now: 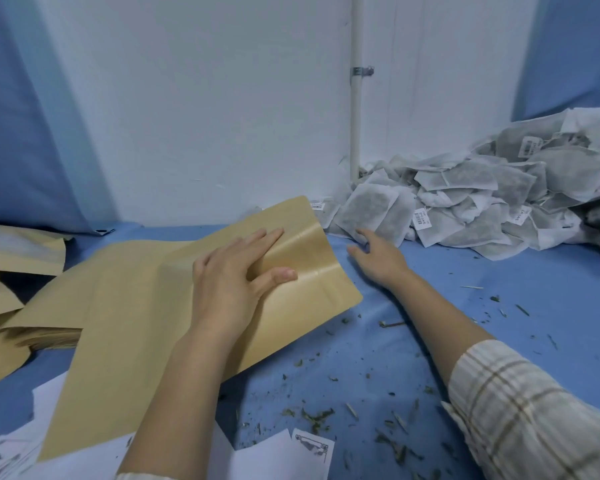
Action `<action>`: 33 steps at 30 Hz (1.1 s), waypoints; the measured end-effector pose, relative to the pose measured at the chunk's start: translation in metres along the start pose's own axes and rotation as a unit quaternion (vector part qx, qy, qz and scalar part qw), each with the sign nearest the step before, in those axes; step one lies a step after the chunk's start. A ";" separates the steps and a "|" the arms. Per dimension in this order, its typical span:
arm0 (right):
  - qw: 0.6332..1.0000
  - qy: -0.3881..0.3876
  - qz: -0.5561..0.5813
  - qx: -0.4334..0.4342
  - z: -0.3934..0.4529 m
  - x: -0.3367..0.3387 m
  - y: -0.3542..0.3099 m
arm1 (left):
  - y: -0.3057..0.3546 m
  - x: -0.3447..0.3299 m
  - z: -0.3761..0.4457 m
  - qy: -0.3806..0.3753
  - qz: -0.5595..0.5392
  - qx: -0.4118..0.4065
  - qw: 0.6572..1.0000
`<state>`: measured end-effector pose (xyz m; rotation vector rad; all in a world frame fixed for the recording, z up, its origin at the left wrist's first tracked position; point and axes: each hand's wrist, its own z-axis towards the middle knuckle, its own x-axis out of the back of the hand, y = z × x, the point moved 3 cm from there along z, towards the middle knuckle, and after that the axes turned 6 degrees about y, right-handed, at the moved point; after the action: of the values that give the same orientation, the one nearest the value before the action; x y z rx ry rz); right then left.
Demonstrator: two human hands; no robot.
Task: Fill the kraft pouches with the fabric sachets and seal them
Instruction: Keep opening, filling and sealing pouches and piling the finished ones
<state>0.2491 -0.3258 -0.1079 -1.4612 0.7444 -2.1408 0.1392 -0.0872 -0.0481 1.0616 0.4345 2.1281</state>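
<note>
While the left hand (238,271) lies flat with straight fingers on the brown pouch (187,323), pinning it to the blue tabletop (465,323), the right hand (378,258) reaches with loose, open fingers toward the pile of sachets (482,202) at two o'clock; its grip holds nothing yet, fingertips just at the nearest sachet (369,206); best to pick only one, keep the pouch mouth facing the pile, then lift its top edge so the sachet slides in straight.
</note>
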 end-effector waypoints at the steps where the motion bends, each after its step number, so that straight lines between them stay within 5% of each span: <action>1: 1.000 -0.018 -0.013 0.002 0.006 -0.003 -0.001 | -0.001 0.000 0.000 0.001 -0.001 -0.001 1.000; 4: 0.999 -0.028 0.003 -0.023 0.015 -0.009 0.002 | -0.003 0.000 0.001 0.004 -0.006 -0.002 1.000; 6: 0.991 0.020 0.124 -0.054 0.013 -0.003 0.003 | -0.004 0.001 0.002 0.006 -0.004 -0.001 1.000; 9: 0.921 0.159 0.320 -0.154 0.003 0.021 0.006 | -0.004 0.002 0.001 0.007 0.006 0.002 1.000; 11: 0.887 0.205 0.353 -0.217 0.002 0.034 0.012 | -0.003 0.002 -0.001 0.007 0.009 0.002 1.000; 15: 0.821 0.183 0.466 -0.274 0.004 0.044 0.019 | -0.002 0.002 0.000 0.007 0.010 0.007 1.000; 18: 0.749 0.140 0.613 -0.210 0.004 0.055 0.011 | -0.001 0.003 0.000 0.007 0.015 0.005 1.000; 20: 0.778 0.065 0.607 -0.153 0.003 0.064 0.003 | -0.001 0.003 0.000 0.008 0.013 0.004 1.000; 24: 0.905 -0.046 0.422 -0.039 -0.004 0.073 -0.020 | -0.002 0.004 -0.001 0.012 0.006 0.005 1.000; 29: 0.941 -0.138 0.306 0.052 -0.013 0.073 -0.044 | -0.003 0.004 -0.001 0.021 0.007 -0.002 1.000; 33: 0.930 -0.179 0.306 0.101 -0.023 0.056 -0.072 | 0.000 0.001 0.000 -0.004 0.039 -0.026 0.999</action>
<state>0.2042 -0.3021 -0.0281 -1.2456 0.6997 -1.3881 0.1385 -0.0864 -0.0480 1.0735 0.3376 2.1917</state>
